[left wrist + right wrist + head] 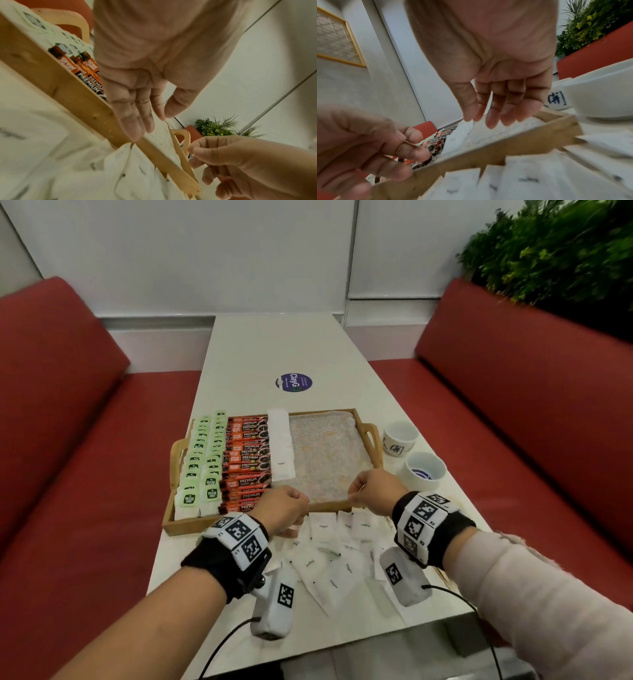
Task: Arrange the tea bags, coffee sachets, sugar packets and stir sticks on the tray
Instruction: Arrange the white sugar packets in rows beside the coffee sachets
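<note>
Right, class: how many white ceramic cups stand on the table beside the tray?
2. One patterned cup stands just off the tray's right handle; the second cup sits nearer the person, right of the tray's near corner. None appears hidden.

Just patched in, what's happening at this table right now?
A person is filling a wooden tray. Green tea bags fill its left side, orange coffee sachets sit beside them, then one column of white sugar packets; the right part is bare. More loose sugar packets lie on the table in front. Both hands hover over the tray's near edge, the left hand and right hand with fingers relaxed, holding nothing visible.
</note>
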Demonstrator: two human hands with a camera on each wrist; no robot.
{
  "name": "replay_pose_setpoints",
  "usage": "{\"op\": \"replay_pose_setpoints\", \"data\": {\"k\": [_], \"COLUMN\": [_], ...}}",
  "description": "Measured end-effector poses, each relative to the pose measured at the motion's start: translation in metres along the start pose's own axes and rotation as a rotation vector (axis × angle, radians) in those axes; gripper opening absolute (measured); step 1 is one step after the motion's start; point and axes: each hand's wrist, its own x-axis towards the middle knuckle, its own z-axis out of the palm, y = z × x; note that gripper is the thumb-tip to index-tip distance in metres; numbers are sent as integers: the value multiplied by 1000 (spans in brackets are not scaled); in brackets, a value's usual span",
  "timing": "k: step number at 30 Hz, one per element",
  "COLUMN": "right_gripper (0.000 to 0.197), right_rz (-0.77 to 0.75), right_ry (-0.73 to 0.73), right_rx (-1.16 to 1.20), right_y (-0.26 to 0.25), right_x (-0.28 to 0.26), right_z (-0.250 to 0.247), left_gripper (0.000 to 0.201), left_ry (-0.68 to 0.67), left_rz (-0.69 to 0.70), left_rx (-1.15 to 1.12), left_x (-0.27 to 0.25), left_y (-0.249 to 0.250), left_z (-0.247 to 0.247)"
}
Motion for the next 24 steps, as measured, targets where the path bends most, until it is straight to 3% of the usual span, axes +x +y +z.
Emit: {"op": "replay_pose_setpoints", "data": {"k": [1,8,12,17,24], "right_gripper": [1,44,57,53,51], "right_rz": [0,20,56,70,56], "right_ry": [0,47,69,85,131], "right_rx": [-21,-209,-215,-187,-122], "right_y": [5,32,39,37,32], "right_x": [-6,-31,-36,-41,-49], "right_z": [2,27,48,67,79], "left_gripper": [9,7,8,22,23], "left_ry": [4,-2,5,30,59], "left_rz": [-13,-72,-79,-82,-63], "left_rx": [5,12,33,64,46], "left_x": [-2,-5,-2,2,4], "left_y": [-3,-11,-11,-21,-25], "left_z": [3,22,31,36,37]}}
